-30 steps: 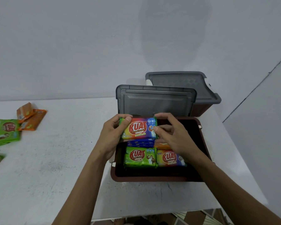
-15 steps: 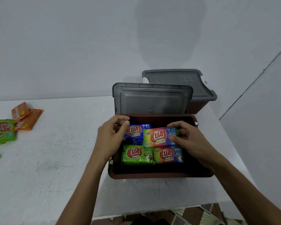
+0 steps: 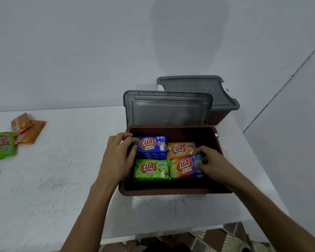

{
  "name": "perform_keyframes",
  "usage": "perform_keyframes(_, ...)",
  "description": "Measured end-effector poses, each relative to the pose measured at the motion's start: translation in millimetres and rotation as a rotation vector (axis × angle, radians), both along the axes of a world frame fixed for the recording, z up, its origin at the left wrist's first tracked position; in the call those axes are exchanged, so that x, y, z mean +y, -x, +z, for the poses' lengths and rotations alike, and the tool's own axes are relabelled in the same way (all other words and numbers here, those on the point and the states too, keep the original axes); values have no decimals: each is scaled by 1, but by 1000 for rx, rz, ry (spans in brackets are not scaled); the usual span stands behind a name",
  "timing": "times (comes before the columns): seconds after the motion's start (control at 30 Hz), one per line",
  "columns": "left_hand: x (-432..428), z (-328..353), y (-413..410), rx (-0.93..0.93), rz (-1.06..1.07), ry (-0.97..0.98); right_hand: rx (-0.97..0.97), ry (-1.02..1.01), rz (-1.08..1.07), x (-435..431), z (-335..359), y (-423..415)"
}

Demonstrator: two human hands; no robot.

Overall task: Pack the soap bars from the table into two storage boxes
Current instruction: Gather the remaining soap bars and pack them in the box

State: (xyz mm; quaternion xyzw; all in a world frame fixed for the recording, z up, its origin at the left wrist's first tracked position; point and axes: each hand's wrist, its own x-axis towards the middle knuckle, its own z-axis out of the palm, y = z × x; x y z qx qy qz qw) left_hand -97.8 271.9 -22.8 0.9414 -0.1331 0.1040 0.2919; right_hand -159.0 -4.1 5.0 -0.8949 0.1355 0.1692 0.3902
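An open brown storage box (image 3: 171, 191) with its grey lid (image 3: 168, 109) tipped up behind holds several soap bars. A blue bar (image 3: 151, 147) lies back left, an orange bar (image 3: 180, 149) back right, a green bar (image 3: 151, 170) front left and a rainbow bar (image 3: 185, 167) front right. My right hand (image 3: 210, 163) pinches the right end of the rainbow bar. My left hand (image 3: 119, 155) curls round the left end of the blue bar at the box's left wall. A second brown box (image 3: 217, 116) under a grey lid stands behind.
Loose soap bars lie at the table's left edge: orange ones (image 3: 28, 130) and green ones (image 3: 1, 145). The white table (image 3: 62, 170) meets a grey wall behind. Its front edge shows tiled floor (image 3: 216, 239) below, and its right edge runs close to the boxes.
The rainbow bar went from held above the box by both hands down into the front right spot. My left hand let go of it and moved to the blue bar.
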Motion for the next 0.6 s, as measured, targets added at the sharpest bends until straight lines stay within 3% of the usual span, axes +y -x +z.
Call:
perform_keyframes(0.27,-1,-2,1,-5,12,-3,25,312,108,19,-11,-1)
perform_keyframes(0.6,0,-1,2,0,3,-3,62,439,202,25,-6,-5)
